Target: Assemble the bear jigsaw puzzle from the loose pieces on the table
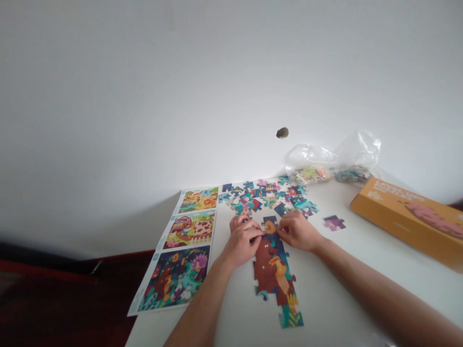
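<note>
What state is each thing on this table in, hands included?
Left hand: pinching top piece.
Right hand: pinching top piece.
Bear section: partly assembled, flat.
Loose pieces: scattered, face up.
Purple piece: apart, alone.
Bags: hold pieces; closure unclear.
Box: flat, looks closed.
Reference sheet: flat, face up.

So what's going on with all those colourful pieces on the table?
A person is working on a jigsaw on the white table. The left hand and right hand hold one puzzle piece at the top of a joined strip showing a brown bear. Loose pieces lie just beyond the hands, a picture sheet on the left, an orange box on the right.
</note>
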### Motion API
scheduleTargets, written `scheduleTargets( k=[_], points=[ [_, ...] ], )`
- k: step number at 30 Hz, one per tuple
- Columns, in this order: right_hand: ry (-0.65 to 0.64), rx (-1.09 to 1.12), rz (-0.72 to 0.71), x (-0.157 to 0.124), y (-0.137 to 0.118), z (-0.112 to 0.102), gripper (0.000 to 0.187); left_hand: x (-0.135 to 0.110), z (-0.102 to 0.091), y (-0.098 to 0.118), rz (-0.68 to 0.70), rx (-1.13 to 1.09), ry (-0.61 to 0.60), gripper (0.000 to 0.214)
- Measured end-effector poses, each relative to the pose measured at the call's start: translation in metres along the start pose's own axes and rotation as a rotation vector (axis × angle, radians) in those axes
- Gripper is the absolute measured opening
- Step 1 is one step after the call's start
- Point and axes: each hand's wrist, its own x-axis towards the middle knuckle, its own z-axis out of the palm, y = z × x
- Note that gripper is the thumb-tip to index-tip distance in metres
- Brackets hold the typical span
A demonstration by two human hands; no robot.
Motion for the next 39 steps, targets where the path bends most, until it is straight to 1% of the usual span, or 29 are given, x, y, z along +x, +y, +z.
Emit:
scheduleTargets(
  k=[5, 12, 15, 18, 21, 24, 26, 31, 39],
  points=[
    [0.002, 0.010, -0.026, 0.004, 0.002, 0.002, 0.015, -0.002, -0.001, 0.001, -0.020, -0.015, 0.017, 0.024],
    [0.002, -0.009, -0.081, 0.018, 0.007, 0.010, 0.015, -0.004, 0.000, -0.004, -0.041, -0.015, 0.038, 0.024],
    [0.013, -0.001, -0.088, 0.019, 0.010, 0.012, 0.015, -0.003, 0.000, -0.005, -0.070, -0.004, 0.077, 0.024],
    [0.016, 0.004, -0.094, 0.020, 0.011, 0.013, 0.016, -0.003, 0.001, -0.009, -0.133, 0.033, 0.165, 0.024],
    [0.012, 0.001, -0.089, 0.020, 0.012, 0.013, 0.014, -0.003, 0.004, -0.014, -0.242, 0.096, 0.233, 0.031],
    [0.004, 0.003, -0.081, 0.020, 0.012, 0.013, 0.012, -0.003, 0.006, -0.018, -0.345, 0.170, 0.260, 0.038],
    [0.004, 0.001, -0.081, 0.020, 0.012, 0.013, 0.013, -0.003, 0.007, -0.019, -0.379, 0.204, 0.267, 0.040],
    [0.031, 0.005, -0.081, 0.021, 0.012, 0.013, 0.015, -0.002, 0.008, -0.022, -0.378, 0.233, 0.273, 0.040],
    [0.057, 0.001, -0.066, 0.022, 0.018, 0.016, 0.014, 0.000, 0.011, -0.027, -0.359, 0.246, 0.283, 0.033]
  ],
)
